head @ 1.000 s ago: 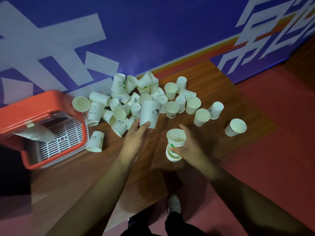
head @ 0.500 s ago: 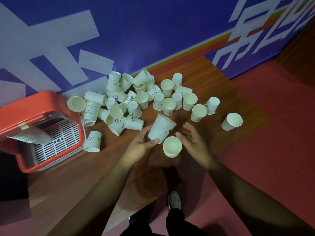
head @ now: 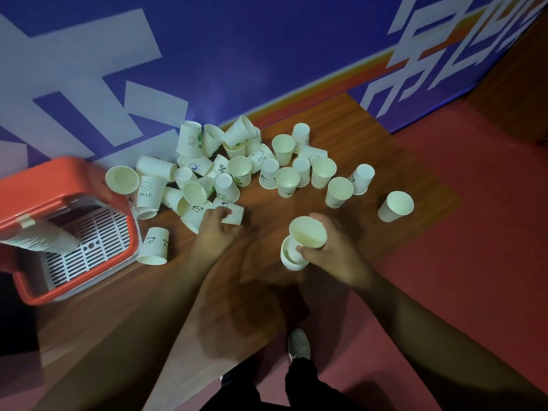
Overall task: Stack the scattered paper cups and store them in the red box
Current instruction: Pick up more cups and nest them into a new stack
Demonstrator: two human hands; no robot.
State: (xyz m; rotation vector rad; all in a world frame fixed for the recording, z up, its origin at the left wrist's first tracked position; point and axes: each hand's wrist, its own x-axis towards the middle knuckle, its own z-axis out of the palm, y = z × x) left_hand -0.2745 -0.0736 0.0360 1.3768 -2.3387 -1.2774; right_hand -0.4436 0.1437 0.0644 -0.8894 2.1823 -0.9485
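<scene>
Several white paper cups (head: 239,170) lie scattered on the wooden table (head: 118,307), some upright, some on their sides. My right hand (head: 336,258) grips a short stack of nested cups (head: 307,232), tilted with its mouth up. My left hand (head: 213,232) reaches left of it, its fingers curled on a printed cup (head: 235,214) that lies on its side. The red box (head: 44,185) stands open at the table's left end, with a long stack of cups (head: 38,240) lying on its white grille.
One cup (head: 155,246) stands upside down just right of the box. A lone cup (head: 396,206) lies apart at the right. A blue wall (head: 267,54) runs behind the pile. The table's edge drops to red floor, where my shoe (head: 299,344) shows.
The cup my left hand carried now sits on the stack in my right hand. My left hand has moved left onto the lying printed cup.
</scene>
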